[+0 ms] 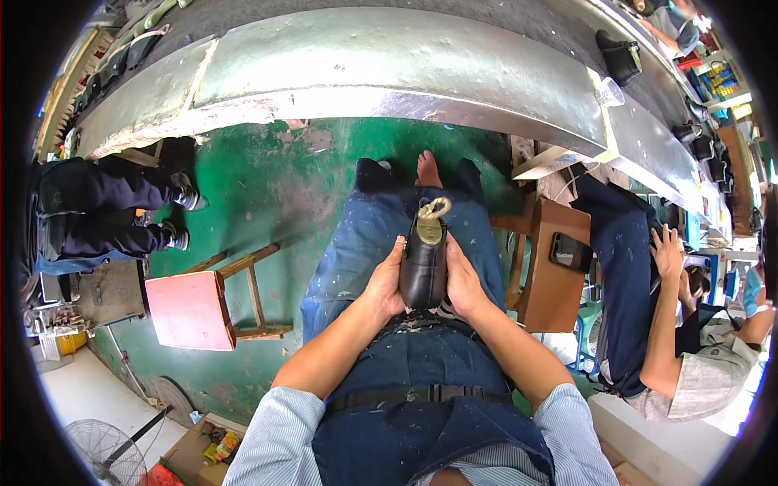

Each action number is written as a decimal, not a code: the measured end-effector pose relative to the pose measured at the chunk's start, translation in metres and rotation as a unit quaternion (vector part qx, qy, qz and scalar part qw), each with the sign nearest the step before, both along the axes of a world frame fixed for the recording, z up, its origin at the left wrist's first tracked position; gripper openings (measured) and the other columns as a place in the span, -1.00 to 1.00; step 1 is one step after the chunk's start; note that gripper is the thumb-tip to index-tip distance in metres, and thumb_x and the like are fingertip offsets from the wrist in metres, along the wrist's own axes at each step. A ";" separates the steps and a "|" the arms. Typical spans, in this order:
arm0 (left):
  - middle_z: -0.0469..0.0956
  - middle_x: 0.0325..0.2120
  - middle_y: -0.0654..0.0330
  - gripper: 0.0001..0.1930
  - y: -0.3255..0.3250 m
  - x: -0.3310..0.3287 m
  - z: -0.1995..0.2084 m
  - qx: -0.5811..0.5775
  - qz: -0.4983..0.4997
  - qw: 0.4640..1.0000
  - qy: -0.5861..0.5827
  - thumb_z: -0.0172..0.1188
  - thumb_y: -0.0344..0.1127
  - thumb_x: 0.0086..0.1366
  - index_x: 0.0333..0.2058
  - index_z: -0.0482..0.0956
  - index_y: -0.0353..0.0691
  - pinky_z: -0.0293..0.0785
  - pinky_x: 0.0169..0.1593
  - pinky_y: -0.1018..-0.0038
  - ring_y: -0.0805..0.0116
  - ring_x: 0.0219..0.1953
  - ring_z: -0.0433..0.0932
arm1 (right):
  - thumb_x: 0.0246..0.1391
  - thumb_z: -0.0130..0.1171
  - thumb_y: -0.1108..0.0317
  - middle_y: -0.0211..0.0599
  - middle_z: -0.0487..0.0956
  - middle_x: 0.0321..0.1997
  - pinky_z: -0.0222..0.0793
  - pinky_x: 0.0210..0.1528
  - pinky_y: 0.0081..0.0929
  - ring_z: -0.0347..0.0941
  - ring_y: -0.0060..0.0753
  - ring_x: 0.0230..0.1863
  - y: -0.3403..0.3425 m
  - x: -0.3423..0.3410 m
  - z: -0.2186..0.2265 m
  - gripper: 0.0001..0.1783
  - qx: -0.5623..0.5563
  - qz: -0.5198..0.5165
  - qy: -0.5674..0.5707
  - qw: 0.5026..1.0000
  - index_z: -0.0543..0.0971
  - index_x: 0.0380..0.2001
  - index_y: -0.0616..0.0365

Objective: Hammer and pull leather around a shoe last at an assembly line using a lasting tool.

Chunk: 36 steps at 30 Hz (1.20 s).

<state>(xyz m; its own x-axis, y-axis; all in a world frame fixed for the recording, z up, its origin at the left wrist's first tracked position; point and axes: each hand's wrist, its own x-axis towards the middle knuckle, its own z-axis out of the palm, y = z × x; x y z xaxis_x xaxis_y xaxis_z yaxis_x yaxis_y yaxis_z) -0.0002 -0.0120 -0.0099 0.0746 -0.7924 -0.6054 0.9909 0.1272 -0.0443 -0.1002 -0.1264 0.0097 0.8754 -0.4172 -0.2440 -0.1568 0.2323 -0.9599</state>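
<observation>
Between my two hands is a black shoe [423, 275], held above my lap with its rounded end toward me. Olive-gold material shows at its far opening, where a pale, twisted loop of cord [435, 208] sticks up. My left hand [386, 283] presses against the shoe's left side, thumb pointing away from me. On the opposite side my right hand [462, 279] grips it in the same manner. The fingers of both hands are mostly hidden beneath the shoe. A blue apron [405, 364] covers my lap under it.
A metal-edged bench [389, 65] with a dark top runs across in front, bearing a black shoe [620, 58] at right. At left stands a pink-topped stool [188, 312]; a phone [570, 252] lies on a brown wooden stool [553, 287]. Co-workers sit on both sides. A fan [101, 449] stands lower left.
</observation>
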 end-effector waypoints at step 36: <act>0.44 0.17 0.08 -0.11 -0.024 0.030 -0.044 0.078 -0.007 0.982 -0.173 -0.27 0.56 0.24 0.25 0.36 -0.02 0.40 0.18 0.07 0.07 0.12 0.48 | 0.28 -0.15 0.16 -0.22 0.41 0.28 0.04 0.36 -0.50 0.25 -0.39 0.32 -0.027 0.083 -0.124 -0.45 0.113 -0.005 -0.031 0.993 0.41 0.21 0.27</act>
